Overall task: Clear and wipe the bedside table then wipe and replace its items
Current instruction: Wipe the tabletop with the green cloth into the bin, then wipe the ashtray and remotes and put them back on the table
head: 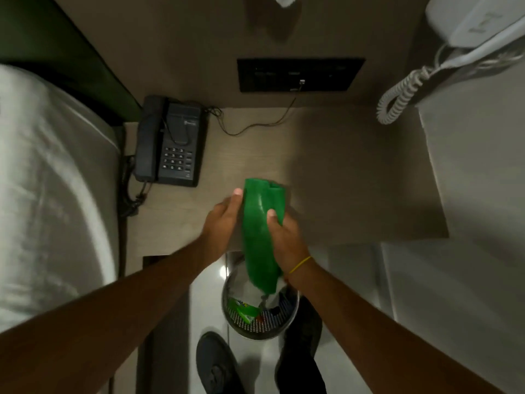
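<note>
Over the front edge of the bedside table (326,172), both hands are holding a green cloth (260,237) that is hanging down toward a round waste bin (260,328) on the floor. The left hand (224,220) is pressing its fingers against the left side of the cloth near the top, and the right hand (287,237) is gripping the right side, with the thumb lying on the front of the fabric. So the hands are close together, both clamped on the same cloth, and neither one is free. Both forearms are reaching forward and a little inward, and a yellow band (300,264) is sitting on the right wrist. The table top is looking mostly bare; only a dark telephone (173,143) is standing at its back left corner, with a thin wire (255,125) running along the back toward the dark socket panel (300,74) on the wall. I judge that the person is folding or arranging the cloth to start wiping, so the step in hand is the wiping of the table. The next move is probably asking for the cloth to be laid flat on the wood and pushed across it, and for the telephone to be lifted or shifted so the surface under it is reached as well. A bed (51,180) is lying just beside the table on the left.
</note>
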A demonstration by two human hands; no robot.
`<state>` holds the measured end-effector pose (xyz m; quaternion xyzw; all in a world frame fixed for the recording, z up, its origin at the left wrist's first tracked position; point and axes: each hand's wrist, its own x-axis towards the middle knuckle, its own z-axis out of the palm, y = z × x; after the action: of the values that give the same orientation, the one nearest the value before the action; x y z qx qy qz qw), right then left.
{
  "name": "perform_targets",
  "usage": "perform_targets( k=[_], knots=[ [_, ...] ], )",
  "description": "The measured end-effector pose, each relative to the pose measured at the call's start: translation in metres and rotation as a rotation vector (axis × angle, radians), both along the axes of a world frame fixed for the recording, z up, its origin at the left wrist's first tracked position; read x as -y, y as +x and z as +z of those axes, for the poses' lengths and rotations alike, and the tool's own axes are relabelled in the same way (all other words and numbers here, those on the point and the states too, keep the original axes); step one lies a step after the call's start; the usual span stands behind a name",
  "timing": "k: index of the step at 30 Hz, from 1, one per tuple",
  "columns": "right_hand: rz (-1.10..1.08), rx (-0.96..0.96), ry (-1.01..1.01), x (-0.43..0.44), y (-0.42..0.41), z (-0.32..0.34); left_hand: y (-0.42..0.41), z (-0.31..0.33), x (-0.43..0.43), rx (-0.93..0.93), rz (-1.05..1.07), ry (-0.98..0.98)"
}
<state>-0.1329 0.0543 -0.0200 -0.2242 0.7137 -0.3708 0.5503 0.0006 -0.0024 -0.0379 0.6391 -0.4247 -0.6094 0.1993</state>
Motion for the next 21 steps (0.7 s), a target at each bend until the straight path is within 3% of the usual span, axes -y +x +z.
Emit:
perform_targets(
  k=[3, 6, 9, 11, 13, 21],
  knots=[
    [-0.013, 0.202, -0.002, 0.019, 0.021, 0.029, 0.006, 0.038, 0.007, -0.305, 0.160, 0.162],
    [0.052, 0.476, 0.020, 0.033, 0.035, 0.063, 0.037, 0.075, 0.021, -0.382, 0.180, 0.267],
    [0.352, 0.709, 0.071, 0.039, 0.038, 0.094, 0.076, 0.106, 0.038, -0.372, 0.103, 0.268],
    [0.521, 0.739, 0.097, 0.040, 0.037, 0.103, 0.107, 0.122, 0.046, -0.330, 0.141, 0.218],
    [0.553, 0.725, 0.129, 0.041, 0.037, 0.106, 0.138, 0.139, 0.054, -0.329, 0.205, 0.199],
    [0.391, 0.567, 0.046, 0.055, 0.139, 0.135, 0.275, 0.209, 0.043, -0.160, 0.369, 0.042]
  ],
)
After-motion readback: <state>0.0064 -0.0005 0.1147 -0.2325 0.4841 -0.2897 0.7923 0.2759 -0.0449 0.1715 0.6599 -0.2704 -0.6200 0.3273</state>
